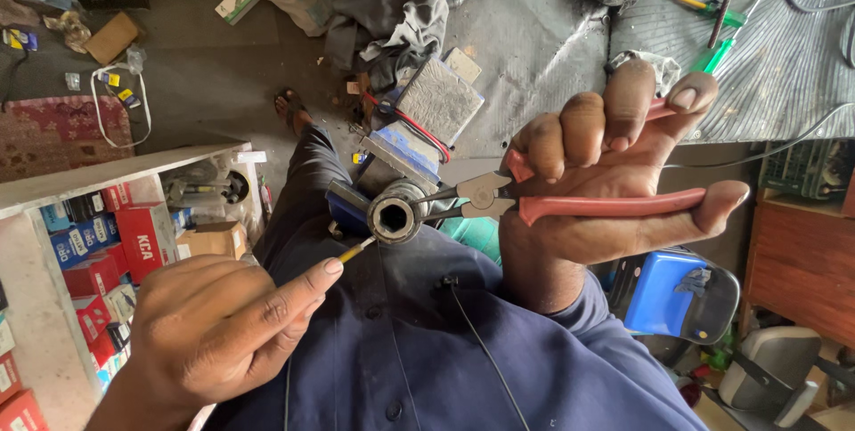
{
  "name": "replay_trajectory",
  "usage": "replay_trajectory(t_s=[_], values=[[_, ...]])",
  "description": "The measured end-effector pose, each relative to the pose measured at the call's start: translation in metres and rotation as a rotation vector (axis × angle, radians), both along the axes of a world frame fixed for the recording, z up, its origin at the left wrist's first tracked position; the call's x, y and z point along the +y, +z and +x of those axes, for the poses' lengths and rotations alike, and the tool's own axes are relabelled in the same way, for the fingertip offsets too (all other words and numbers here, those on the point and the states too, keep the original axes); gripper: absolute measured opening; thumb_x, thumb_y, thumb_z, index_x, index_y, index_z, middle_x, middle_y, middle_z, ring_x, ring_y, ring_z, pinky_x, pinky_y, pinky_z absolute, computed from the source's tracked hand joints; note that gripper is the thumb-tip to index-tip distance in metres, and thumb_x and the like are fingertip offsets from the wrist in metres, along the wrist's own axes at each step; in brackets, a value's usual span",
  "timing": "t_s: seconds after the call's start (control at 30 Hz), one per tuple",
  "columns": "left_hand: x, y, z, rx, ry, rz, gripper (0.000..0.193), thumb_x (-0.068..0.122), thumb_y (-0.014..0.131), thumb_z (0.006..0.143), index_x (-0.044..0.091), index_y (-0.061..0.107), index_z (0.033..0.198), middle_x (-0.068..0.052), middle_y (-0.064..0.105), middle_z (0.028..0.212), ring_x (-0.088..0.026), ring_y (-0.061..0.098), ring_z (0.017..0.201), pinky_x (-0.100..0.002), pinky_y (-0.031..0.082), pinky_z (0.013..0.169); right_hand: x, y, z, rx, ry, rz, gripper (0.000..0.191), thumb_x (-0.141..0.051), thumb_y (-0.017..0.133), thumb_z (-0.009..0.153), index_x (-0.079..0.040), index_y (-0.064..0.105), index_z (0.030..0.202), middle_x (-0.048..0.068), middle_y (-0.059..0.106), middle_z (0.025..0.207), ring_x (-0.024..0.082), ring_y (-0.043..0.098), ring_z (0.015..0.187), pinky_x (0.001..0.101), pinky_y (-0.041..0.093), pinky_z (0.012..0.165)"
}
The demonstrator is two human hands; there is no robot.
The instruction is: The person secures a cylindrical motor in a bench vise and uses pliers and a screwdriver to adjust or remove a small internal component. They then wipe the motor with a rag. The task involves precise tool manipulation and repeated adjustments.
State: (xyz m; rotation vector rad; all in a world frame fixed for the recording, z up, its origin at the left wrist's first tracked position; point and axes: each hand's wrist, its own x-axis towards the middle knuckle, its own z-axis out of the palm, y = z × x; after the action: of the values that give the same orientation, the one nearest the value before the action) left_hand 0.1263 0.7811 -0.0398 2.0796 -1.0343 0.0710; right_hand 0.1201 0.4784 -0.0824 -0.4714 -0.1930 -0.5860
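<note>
A cluttered workshop floor lies below, with a grey cloth heap [383, 4] at 12 o'clock and a shelf of red and blue boxes [116, 235] at 9 o'clock. At centre, a round metal socket part [394, 215] is gripped by the nose of red-handled pliers [570, 204]. The right hand [614, 173] has its fingers clamped on the pliers' handles. The left hand [223, 324], at 7 o'clock, pinches a thin yellow wire [354, 250] whose tip reaches the part's lower edge. A blue plastic stool [677, 293] stands at 4 o'clock.

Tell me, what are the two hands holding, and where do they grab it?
The right hand holds pliers by their red handles. The left hand pinches a thin yellow-tipped tool by its end, fingers near the metal cylinder.
</note>
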Motion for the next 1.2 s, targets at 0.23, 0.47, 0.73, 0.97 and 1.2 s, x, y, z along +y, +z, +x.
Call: replay_trajectory(t_s=[0.23, 0.47, 0.73, 0.97, 1.2], values=[[0.0004, -0.0014, 0.0022, -0.017, 0.007, 0.020, 0.038, 0.008, 0.080, 0.083, 0.010, 0.073, 0.120, 0.001, 0.043, 0.054, -0.015, 0.046, 0.044, -0.034, 0.037, 0.044, -0.0004, 0.0018, 0.0003, 0.027, 0.000, -0.021, 0.063, -0.072, 0.044, 0.097, -0.015, 0.043, 0.124, 0.001, 0.036, 0.088, 0.010, 0.028, 0.060, 0.0287, 0.031, 0.053], [0.0030, -0.0050, 0.0086, -0.026, 0.005, 0.006, 0.035, 0.009, 0.080, 0.085, 0.010, 0.073, 0.119, 0.000, 0.046, 0.056, -0.017, 0.048, 0.046, -0.035, 0.039, 0.046, 0.0035, 0.0043, 0.0003, 0.038, -0.029, 0.012, 0.063, -0.073, 0.043, 0.098, -0.013, 0.043, 0.119, 0.001, 0.036, 0.088, 0.010, 0.028, 0.061, 0.0258, 0.030, 0.048], [0.0023, -0.0068, 0.0069, 0.011, -0.022, -0.034, 0.034, 0.012, 0.079, 0.086, 0.009, 0.072, 0.119, 0.001, 0.047, 0.057, -0.016, 0.050, 0.048, -0.034, 0.039, 0.046, 0.0033, 0.0051, 0.0025, 0.027, 0.003, -0.032, 0.063, -0.071, 0.044, 0.098, -0.012, 0.044, 0.120, 0.002, 0.038, 0.091, 0.011, 0.027, 0.060, 0.0281, 0.032, 0.047], [0.0031, -0.0070, 0.0073, -0.001, -0.016, -0.039, 0.032, 0.013, 0.079, 0.087, 0.009, 0.073, 0.118, 0.002, 0.046, 0.056, -0.014, 0.048, 0.046, -0.033, 0.038, 0.044, 0.0011, 0.0040, 0.0030, 0.013, 0.034, -0.037, 0.068, -0.076, 0.037, 0.096, -0.013, 0.042, 0.121, 0.002, 0.038, 0.092, 0.012, 0.029, 0.060, 0.0309, 0.037, 0.048], [0.0032, -0.0067, 0.0063, 0.020, -0.018, -0.053, 0.033, 0.014, 0.079, 0.087, 0.010, 0.073, 0.119, 0.002, 0.047, 0.057, -0.014, 0.049, 0.047, -0.033, 0.038, 0.045, 0.0016, 0.0034, 0.0040, 0.012, 0.027, -0.048, 0.070, -0.079, 0.037, 0.096, -0.015, 0.041, 0.126, 0.002, 0.038, 0.095, 0.013, 0.031, 0.064, 0.0313, 0.040, 0.051]])
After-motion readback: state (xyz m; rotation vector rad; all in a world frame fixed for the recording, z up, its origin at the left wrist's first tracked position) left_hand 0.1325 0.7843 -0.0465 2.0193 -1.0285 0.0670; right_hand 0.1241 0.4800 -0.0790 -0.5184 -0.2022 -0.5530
